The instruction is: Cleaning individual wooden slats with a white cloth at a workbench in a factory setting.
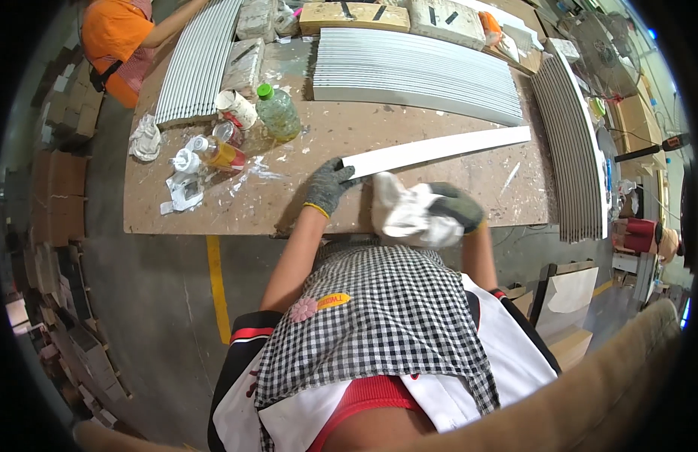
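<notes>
Both my hands wear dark grey work gloves. My left hand [329, 185] closes on the near left end of a long white strip [439, 151], which slants across the table toward the right. A crumpled white cloth [406, 211] is bunched in my right hand [456, 206], close to the table's front edge and just below the strip. The cloth is slightly blurred. Beyond the strip lies a wide row of white strips [417, 71], set side by side.
The brown worktable [289, 162] is marked with white smears. A green-capped bottle [277, 113], a white can [236, 109] and a squeeze bottle [185, 161] stand at left. More strips lie far left [198, 64] and right [571, 143]. A person in orange [115, 38] works at the far left.
</notes>
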{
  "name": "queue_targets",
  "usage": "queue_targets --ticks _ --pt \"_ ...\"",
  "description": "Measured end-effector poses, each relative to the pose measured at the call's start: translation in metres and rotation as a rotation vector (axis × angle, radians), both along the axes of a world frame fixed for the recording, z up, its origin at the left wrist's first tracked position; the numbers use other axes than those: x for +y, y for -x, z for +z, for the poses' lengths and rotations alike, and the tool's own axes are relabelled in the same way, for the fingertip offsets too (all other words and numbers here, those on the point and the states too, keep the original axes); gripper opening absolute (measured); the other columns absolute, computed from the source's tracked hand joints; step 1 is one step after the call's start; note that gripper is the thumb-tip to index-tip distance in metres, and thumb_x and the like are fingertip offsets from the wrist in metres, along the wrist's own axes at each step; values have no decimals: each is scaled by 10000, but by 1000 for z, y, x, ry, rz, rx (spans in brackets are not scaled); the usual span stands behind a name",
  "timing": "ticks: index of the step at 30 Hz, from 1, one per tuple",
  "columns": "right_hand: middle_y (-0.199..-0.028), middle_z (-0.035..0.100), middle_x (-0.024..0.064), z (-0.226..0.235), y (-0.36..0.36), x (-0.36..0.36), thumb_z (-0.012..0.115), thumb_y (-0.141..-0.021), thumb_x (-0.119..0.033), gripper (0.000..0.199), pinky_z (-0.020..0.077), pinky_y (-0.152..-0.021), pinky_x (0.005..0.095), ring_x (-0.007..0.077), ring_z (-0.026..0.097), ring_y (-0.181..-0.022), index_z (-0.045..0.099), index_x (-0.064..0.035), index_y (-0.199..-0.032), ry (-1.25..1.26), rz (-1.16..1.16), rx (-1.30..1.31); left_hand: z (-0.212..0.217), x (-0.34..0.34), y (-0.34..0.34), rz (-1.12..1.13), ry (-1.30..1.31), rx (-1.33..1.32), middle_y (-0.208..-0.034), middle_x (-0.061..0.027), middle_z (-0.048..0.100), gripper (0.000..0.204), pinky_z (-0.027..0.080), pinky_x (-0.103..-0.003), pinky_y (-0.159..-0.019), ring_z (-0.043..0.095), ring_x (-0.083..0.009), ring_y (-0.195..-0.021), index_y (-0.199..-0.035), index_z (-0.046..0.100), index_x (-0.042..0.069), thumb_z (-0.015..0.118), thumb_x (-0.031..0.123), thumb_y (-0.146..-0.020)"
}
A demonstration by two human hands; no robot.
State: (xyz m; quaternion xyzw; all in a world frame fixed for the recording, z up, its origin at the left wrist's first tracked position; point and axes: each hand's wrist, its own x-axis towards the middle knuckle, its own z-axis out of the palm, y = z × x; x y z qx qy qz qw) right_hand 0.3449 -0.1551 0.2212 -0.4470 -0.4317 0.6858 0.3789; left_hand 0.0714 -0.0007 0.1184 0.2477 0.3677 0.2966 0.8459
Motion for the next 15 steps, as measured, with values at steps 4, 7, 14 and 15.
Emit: queue_targets --ticks 4,7,14,15 --pt "-1140 655 155 101 -59 -43 642 -859 -94 421 522 -917 365 231 640 -1051 562 67 -1239 122 -246 -44 18 12 26 36 -305 329 -940 3 578 333 524 -251 -803 566 -98 -870 -1140 583 41 695 16 -828" --pt "-1190 645 90 146 -78 -28 638 -913 -104 354 470 -980 325 167 586 -1111 586 27 -1238 -19 -272 -413 -17 27 70 9 -225 226 -1010 -35 631 395 506 -280 -843 590 -138 -934 -1141 578 16 755 40 -789" --pt "-1262 595 162 -47 -99 40 495 -969 -375 469 510 -849 431 293 537 -1166 564 -39 -1289 -90 10 -1888 -3 41 38 218 355 77 -1225 -169 569 405 539 -535 -894 585 -327 -1092 -1314 438 43 555 203 -960" --pt "-1358 490 258 -110 -81 34 446 -941 -486 635 360 -1023 584 441 380 -1312 494 14 -1330 -372 -56 -2004 -8 42 32 160 243 131 -1241 -167 566 397 543 -527 -879 581 -330 -1100 -1311 444 47 540 225 -969"
